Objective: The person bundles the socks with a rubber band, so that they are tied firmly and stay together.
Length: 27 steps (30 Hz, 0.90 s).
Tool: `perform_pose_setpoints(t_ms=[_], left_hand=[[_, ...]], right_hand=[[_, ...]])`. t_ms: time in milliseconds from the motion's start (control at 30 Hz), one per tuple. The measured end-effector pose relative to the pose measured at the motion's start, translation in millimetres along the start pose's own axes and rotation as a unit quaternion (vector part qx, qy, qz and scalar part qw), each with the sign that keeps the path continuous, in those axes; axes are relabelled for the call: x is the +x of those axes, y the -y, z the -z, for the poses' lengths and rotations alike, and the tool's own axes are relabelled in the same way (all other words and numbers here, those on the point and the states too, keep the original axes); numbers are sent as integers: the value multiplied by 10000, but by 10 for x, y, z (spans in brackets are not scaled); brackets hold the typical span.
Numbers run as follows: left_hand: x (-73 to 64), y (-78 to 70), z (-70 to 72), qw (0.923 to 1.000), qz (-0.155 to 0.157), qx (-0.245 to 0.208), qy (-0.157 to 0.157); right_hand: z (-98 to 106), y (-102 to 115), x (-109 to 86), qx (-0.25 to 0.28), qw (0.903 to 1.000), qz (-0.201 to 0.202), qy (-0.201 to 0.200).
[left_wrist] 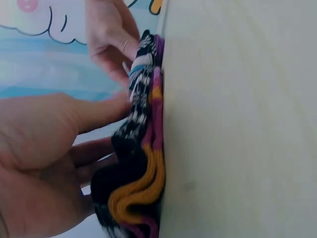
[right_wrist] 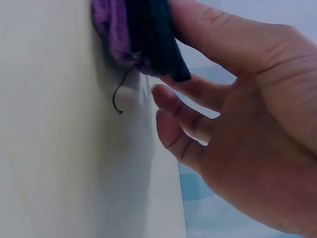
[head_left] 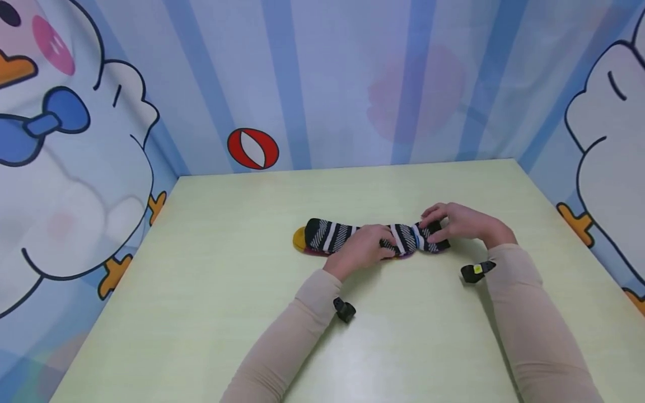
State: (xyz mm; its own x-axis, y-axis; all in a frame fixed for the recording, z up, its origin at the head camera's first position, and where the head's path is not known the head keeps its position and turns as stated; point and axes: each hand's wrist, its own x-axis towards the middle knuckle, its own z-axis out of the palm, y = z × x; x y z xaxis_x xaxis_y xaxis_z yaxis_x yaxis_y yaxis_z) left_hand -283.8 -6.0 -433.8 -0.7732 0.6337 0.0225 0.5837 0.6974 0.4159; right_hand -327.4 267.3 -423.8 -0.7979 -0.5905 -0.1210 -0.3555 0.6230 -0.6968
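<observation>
A stacked pair of socks lies flat on the table. The upper sock is black and white striped; mustard and purple fabric of the lower one shows along the edge. A thin blue line crosses the pair near the cuff, where it narrows. My left hand holds the middle of the pair between thumb and fingers, with the fabric buckled in a wavy fold nearby. At the right end, my right hand pinches the dark cuff, thumb on the near side and fingers beyond. A loose black thread hangs from the cuff.
Pale wooden table reaches back to a striped blue curtain. Cartoon-printed panels stand on both sides. Small black cameras are strapped on both wrists.
</observation>
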Motion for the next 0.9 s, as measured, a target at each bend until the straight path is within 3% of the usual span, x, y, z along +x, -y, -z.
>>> perform_pose_setpoints(t_ms=[200,300,500,700,900], left_hand=[[-56,99,86,9977,604,-266,158],[-65,123,120,9965,725,-324,258],[-93,219,168,9969,469,-463,435],[-182,325,303,9941,49,-681,841],[-293,392,469,9916,-13,-867,957]], right_hand=[[11,16,-6,-134,9995,-234,181],[19,10,-3,-157,9990,-319,261],[11,-2,22,-113,9988,-383,276],[28,59,30,-214,9982,-392,392],[47,193,-7,-658,9973,-250,194]])
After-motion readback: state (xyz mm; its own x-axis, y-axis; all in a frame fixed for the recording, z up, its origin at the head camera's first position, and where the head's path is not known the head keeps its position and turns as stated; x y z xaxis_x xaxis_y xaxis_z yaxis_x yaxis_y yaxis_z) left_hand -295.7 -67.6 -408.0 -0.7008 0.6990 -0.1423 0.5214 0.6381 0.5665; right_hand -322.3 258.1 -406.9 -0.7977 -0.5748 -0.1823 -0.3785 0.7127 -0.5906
